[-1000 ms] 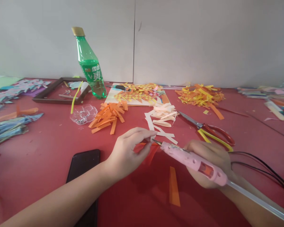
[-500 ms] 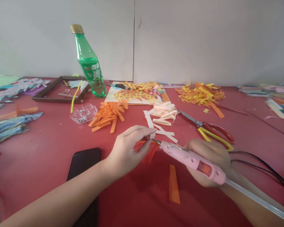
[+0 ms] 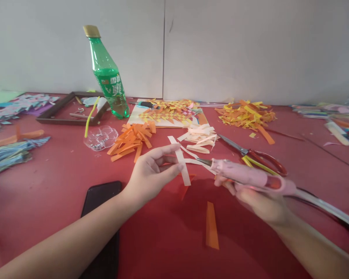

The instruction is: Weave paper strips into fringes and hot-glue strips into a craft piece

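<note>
Between the thumb and fingers of my left hand (image 3: 154, 170) is a pale paper strip (image 3: 186, 176), tilted with its lower end towards me. My right hand (image 3: 258, 201) is closed round a pink hot glue gun (image 3: 241, 170), its metal tip pointing left, a short way right of the strip. A clear glue stick (image 3: 325, 203) runs out of the gun's back. Below my left fingers an orange-red piece (image 3: 186, 188) is partly hidden. Nearer to me an orange paper strip (image 3: 212, 226) lies on the red table (image 3: 163, 248). Pale strips (image 3: 202, 135) are heaped just behind my hands.
Scissors (image 3: 244, 151) lie at the right. Piles of orange strips (image 3: 132, 137) and yellow-orange strips (image 3: 247, 116) sit further back. A green bottle (image 3: 109, 81) stands beside a dark frame (image 3: 61, 123); a clear dish (image 3: 100, 138) and a black phone (image 3: 100, 209) are at the left.
The glue gun's tip has moved right, away from the pale strip, and the gun has turned more level. My left hand has tilted the strip, showing more of its length.
</note>
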`<state>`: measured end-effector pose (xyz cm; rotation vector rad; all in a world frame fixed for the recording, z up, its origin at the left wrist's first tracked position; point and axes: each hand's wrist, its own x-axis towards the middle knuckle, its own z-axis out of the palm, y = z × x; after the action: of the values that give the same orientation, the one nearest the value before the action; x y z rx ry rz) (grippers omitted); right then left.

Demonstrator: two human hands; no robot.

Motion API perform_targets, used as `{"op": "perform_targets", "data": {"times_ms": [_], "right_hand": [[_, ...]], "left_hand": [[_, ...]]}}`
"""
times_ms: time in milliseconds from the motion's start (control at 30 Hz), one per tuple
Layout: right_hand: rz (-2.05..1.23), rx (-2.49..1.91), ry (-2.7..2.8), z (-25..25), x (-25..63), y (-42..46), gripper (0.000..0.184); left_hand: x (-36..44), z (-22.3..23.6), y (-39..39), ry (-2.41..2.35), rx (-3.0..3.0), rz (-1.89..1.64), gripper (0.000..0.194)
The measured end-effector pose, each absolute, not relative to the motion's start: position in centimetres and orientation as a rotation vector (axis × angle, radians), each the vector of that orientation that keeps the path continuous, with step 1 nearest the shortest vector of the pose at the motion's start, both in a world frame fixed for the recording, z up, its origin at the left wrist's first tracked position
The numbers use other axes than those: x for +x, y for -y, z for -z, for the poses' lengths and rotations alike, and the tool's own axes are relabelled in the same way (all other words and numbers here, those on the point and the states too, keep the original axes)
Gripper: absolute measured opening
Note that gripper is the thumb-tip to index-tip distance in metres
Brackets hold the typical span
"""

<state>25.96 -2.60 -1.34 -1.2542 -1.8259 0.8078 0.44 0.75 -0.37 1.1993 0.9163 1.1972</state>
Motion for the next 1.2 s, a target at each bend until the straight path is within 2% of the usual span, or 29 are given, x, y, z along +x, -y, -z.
{"op": "perform_targets", "data": {"times_ms": [200, 333, 533, 800, 933, 1200], "right_hand": [[-1.749, -0.900, 1.275, 0.1, 26.8, 1.8, 0.017], [-1.956, -0.712, 1.106, 0.2, 27.0, 1.6, 0.016], [-1.982, -0.654, 1.106, 0.3, 27.0, 1.6, 0.007], [-1.859, -0.809, 1.204, -0.3, 26.6, 2.0, 0.007], [-1.724, -0.963, 1.328, -0.7, 25.9, 2.3, 0.023], [-1.737, -1.098, 1.304, 0.0, 25.1, 2.4, 0.022]], "left_hand": [[0.3, 0.3, -0.7, -0.936, 1.208, -1.191, 0.039], [0.4, 0.1, -0.6, -0.970, 1.206, -1.180, 0.038], [0.5, 0.2, -0.6, -0.977, 1.187, -1.164, 0.037], [0.4, 0.1, -0.6, -0.979, 1.205, -1.178, 0.035], [0.4, 0.2, -0.6, -0.921, 1.288, -1.212, 0.033], [0.8, 0.3, -0.1, -0.803, 1.417, -1.232, 0.048]]}}
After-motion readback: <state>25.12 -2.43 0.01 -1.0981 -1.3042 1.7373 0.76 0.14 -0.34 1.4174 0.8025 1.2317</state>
